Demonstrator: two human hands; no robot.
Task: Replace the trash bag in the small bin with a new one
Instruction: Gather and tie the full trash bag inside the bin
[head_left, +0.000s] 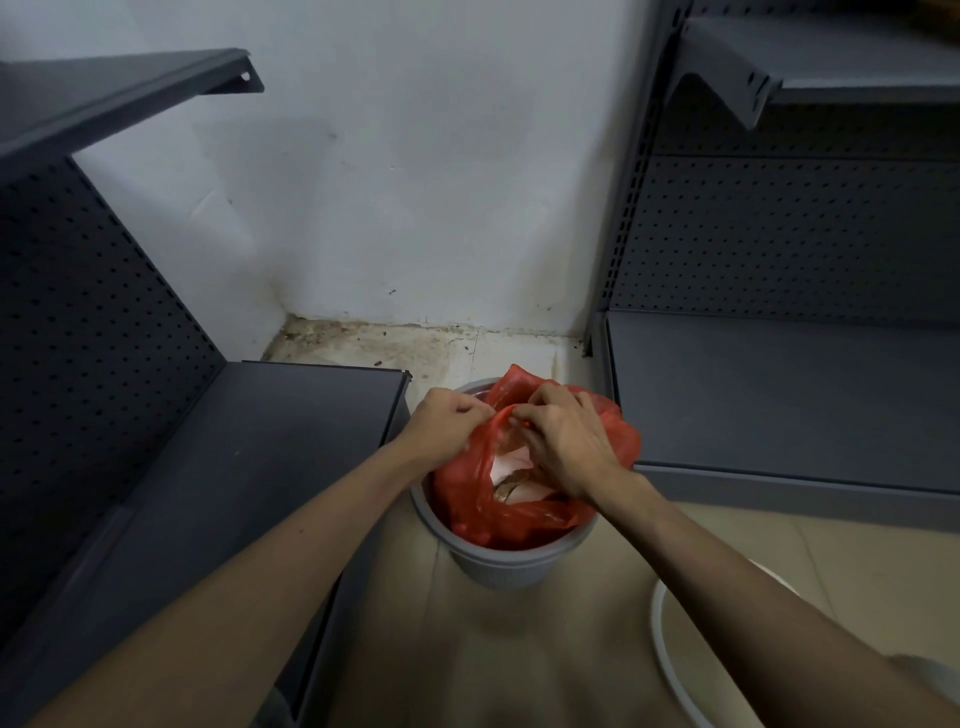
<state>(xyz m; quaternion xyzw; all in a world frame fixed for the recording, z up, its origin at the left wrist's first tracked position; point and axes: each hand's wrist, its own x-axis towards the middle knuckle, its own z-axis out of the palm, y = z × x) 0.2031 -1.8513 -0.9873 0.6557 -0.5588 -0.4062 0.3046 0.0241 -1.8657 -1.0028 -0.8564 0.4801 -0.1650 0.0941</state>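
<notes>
My left hand (451, 422) has its fingers curled tight, pinching the near edge of the one red bag (470, 486), and my right hand (563, 441) has its fingers bent and clamped on the bag's gathered top just beside it. The bag sits in the one grey bin (498, 564) on the floor between two dark shelves (779, 395), with white paper (511, 465) showing inside

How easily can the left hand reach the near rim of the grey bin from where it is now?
Probably easily. The left hand pinches the red bag just above the grey bin, and nothing lies between it and the near rim, though it must first let go.
</notes>
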